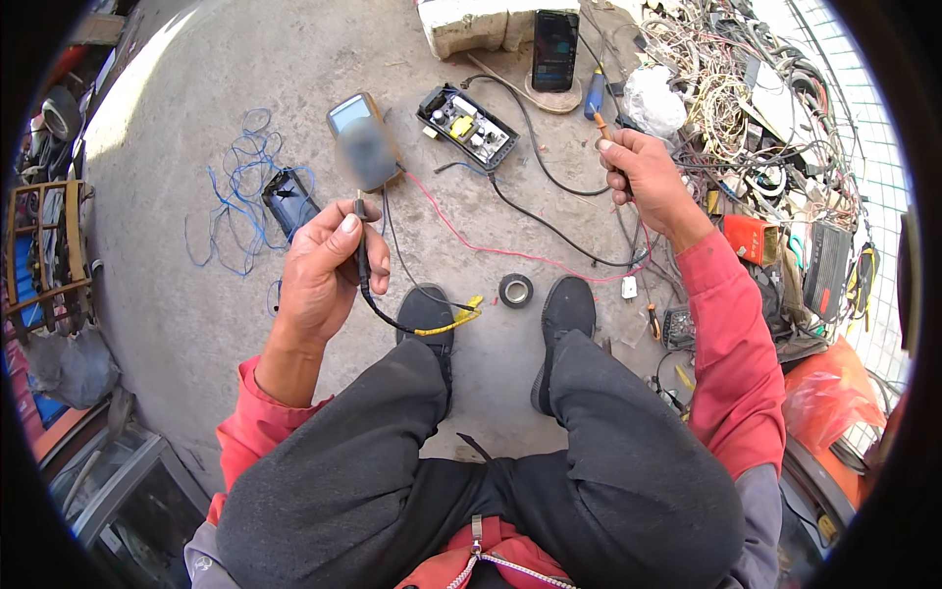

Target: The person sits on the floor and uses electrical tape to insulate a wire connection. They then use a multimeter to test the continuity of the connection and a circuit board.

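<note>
My left hand (329, 257) pinches the connector end of a black cable (365, 270) between thumb and fingers. From there the cable bends down to a yellow wrapped stretch (451, 322) by my left shoe. My right hand (643, 177) is closed around a brownish-orange test probe (601, 126), its tip end pointing up and away. A handheld multimeter (345, 116) lies just beyond my left hand, its middle blurred; a red lead (461, 239) runs from it toward my right side. Between the hands, farther off, sits an opened black power adapter (469, 128) with its circuit board showing.
A roll of black tape (515, 291) lies between my shoes. A phone (555, 51) stands upright at the back, near a blue-handled screwdriver (595, 92). Blue wire (240, 177) tangles around a black casing (290, 201) at left. Heaped cables (756, 108) cover the right side.
</note>
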The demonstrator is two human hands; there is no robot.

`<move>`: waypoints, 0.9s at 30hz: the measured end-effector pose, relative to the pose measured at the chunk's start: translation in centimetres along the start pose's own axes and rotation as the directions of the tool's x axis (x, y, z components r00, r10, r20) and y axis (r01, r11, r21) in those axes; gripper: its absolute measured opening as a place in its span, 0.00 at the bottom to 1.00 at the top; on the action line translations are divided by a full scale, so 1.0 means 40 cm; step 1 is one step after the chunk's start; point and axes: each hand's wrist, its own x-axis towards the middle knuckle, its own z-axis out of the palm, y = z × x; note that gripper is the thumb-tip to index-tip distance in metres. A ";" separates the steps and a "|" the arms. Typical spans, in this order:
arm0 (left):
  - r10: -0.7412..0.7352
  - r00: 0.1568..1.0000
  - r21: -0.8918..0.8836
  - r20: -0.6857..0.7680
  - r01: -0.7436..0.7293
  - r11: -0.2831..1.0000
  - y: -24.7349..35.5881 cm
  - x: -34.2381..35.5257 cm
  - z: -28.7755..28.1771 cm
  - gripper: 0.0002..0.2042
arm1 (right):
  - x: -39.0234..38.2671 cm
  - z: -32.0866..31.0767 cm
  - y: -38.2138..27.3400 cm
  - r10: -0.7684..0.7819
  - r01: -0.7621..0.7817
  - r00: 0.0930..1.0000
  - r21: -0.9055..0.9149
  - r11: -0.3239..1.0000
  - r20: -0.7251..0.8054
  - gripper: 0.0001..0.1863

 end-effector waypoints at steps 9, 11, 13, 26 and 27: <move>-0.126 0.974 0.010 0.187 0.126 0.992 -0.018 -0.007 0.035 0.12 | -0.131 0.208 -0.051 0.128 -0.268 0.963 0.892 0.364 0.237 0.10; -0.174 0.960 0.021 0.218 0.174 0.985 -0.034 -0.012 0.041 0.12 | -0.170 0.279 -0.057 0.166 -0.277 0.959 0.872 0.403 0.228 0.11; -0.197 0.960 0.019 0.201 0.197 0.980 -0.043 -0.019 0.046 0.11 | -0.202 0.334 -0.065 0.136 -0.237 0.971 0.774 0.587 0.194 0.14; -0.244 0.941 0.118 0.235 0.221 0.968 -0.107 -0.025 0.049 0.12 | -0.225 0.396 0.009 0.186 -0.246 0.968 0.462 0.852 0.171 0.14; -0.269 0.934 0.105 0.235 0.251 0.962 -0.109 -0.024 0.053 0.12 | -0.223 0.395 0.010 0.176 -0.238 0.969 0.452 0.860 0.175 0.14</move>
